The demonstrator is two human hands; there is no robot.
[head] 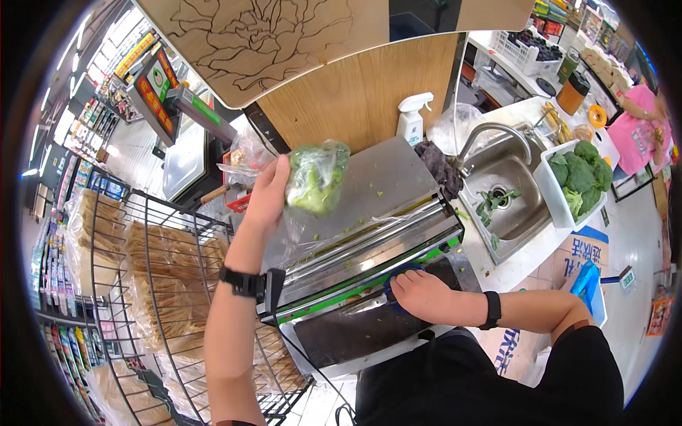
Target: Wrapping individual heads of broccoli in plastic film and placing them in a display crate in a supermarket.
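A head of broccoli (318, 178) in clear plastic film is held up by my left hand (270, 189), over the metal top (367, 175) of the film wrapping machine. Some loose film trails below it towards the machine's roller (367, 239). My right hand (421, 293) is curled on a blue object (407, 270) at the machine's green front edge (325, 305); the fingers mostly hide it, so its kind is unclear. Under that hand lies a dark flat plate (341, 338). Small green scraps are scattered over the metal.
To the right, a steel sink (525, 213) with leaves in it adjoins a white bin (557, 197) of broccoli (581, 170). Behind the machine stand a spray bottle (412, 120) and a dark cloth (439, 168). A wire rack (152, 266) of bagged dry goods flanks my left. A person in pink (636, 130) stands far right.
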